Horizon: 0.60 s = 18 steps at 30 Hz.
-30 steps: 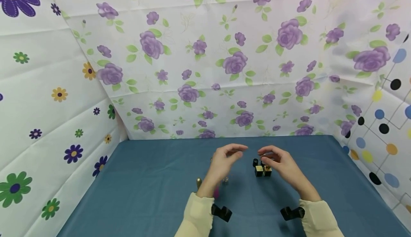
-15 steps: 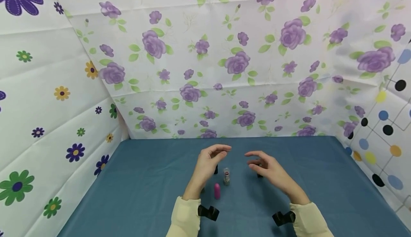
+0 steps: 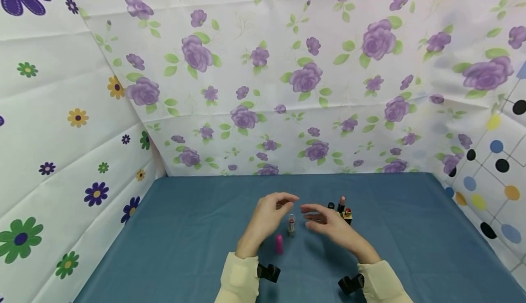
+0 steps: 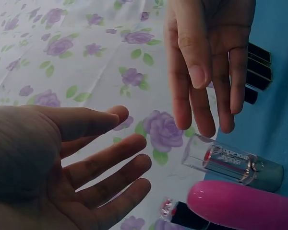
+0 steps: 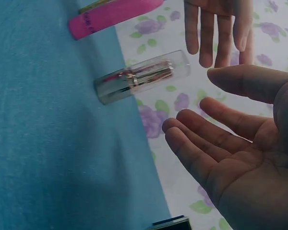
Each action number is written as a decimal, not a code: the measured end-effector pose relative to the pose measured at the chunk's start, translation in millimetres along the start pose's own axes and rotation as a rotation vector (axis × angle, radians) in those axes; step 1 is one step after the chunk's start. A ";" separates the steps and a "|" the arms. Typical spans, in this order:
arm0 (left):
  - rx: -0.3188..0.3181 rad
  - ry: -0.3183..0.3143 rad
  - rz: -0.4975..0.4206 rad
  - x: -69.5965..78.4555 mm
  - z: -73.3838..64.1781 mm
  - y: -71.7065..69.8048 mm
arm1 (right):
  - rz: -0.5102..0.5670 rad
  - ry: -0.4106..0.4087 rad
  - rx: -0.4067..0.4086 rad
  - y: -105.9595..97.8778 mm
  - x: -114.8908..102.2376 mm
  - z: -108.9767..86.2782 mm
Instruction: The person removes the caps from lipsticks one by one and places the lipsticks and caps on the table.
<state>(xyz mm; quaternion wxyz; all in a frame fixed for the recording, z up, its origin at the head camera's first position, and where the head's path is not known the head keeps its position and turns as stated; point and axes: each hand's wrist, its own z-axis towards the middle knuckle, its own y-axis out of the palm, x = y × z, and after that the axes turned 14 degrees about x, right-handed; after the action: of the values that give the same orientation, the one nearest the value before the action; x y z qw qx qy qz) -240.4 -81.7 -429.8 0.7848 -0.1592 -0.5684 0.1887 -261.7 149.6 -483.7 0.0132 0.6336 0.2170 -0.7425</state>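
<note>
My left hand [image 3: 267, 221] hovers over the table's middle with fingers loosely bent and nothing in them. Just right of it a lipstick with a clear cap [image 3: 291, 225] stands upright. Nearer to me is a bright pink rounded tube [image 3: 279, 244], also upright. My right hand [image 3: 334, 227] hangs to the right of the clear-capped lipstick, apart from it and holding nothing. Behind that hand, partly hidden, stand several black and gold lipsticks [image 3: 342, 205]. In the left wrist view, a dark tube with a sparkling clear end [image 4: 169, 209] lies partly behind the pink tube.
A blue cloth [image 3: 185, 239] covers the table. White flowered sheets [image 3: 263, 88] rise at the back and on the left, with a dotted sheet [image 3: 489, 189] on the right. Each wrist carries a black camera mount [image 3: 269, 273].
Both hands have moved left from a second ago, the right one farther and lower, nearing the left. The clear-capped lipstick, pink tube and parts of the black and gold group have come into view.
</note>
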 end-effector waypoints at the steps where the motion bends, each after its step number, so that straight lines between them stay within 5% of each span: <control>1: -0.008 -0.002 0.004 -0.2 -0.2 0.4 | -0.002 0.003 0.002 0.8 1.4 0.6; 18: -0.107 -0.008 0.025 -11.0 -1.3 4.5 | 0.033 0.003 -0.057 7.9 6.6 3.6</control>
<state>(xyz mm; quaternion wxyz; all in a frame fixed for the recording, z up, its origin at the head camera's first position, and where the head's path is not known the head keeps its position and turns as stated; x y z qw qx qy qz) -242.8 -83.0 -441.4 0.7706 -0.2075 -0.5786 0.1683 -264.1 143.0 -492.1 0.0435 0.6375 0.2277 -0.7348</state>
